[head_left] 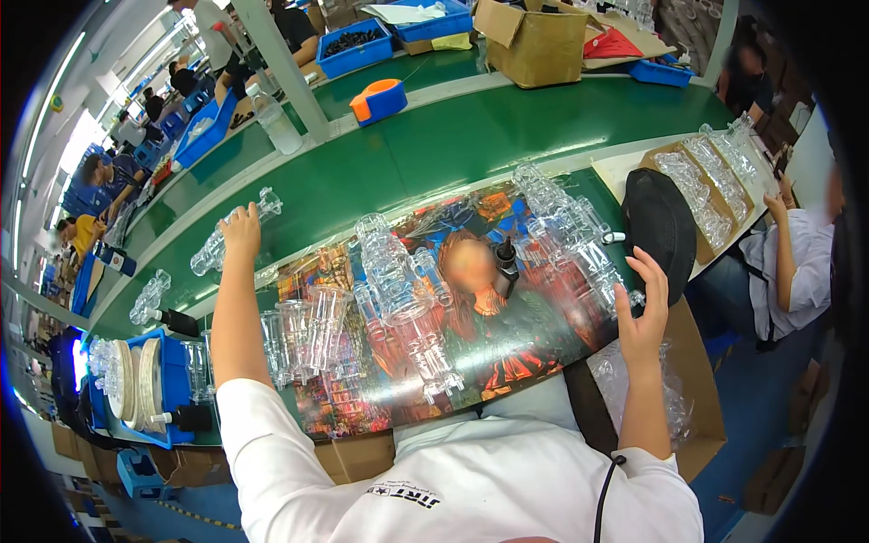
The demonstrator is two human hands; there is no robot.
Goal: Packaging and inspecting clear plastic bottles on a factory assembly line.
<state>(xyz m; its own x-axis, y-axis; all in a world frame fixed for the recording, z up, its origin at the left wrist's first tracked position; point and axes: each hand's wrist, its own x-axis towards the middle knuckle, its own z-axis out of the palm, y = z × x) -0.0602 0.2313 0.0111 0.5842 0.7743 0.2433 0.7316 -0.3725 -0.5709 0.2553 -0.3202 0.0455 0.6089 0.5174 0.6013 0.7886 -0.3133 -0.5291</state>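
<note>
My left hand (241, 230) is closed over a long clear plastic part (210, 254) beyond the far left edge of the printed mat; the part's ends stick out on both sides of the fingers. My right hand (644, 312) is raised at the mat's right end, fingers apart and holding nothing. It is nearest to a row of clear plastic parts (593, 262). More clear parts (385, 258) lie mid-mat, with upright-looking clear tubes (312, 330) to their left. A small black tool or bottle (505, 262) lies on the glossy picture mat (516, 348).
A blue bin (167, 357) with cord spools (136, 385) is at left. Behind the mat runs a green belt (434, 136) with an orange-blue tape dispenser (378, 101). A black cap (659, 231) and a carton of clear parts (697, 195) are at right, near a seated person.
</note>
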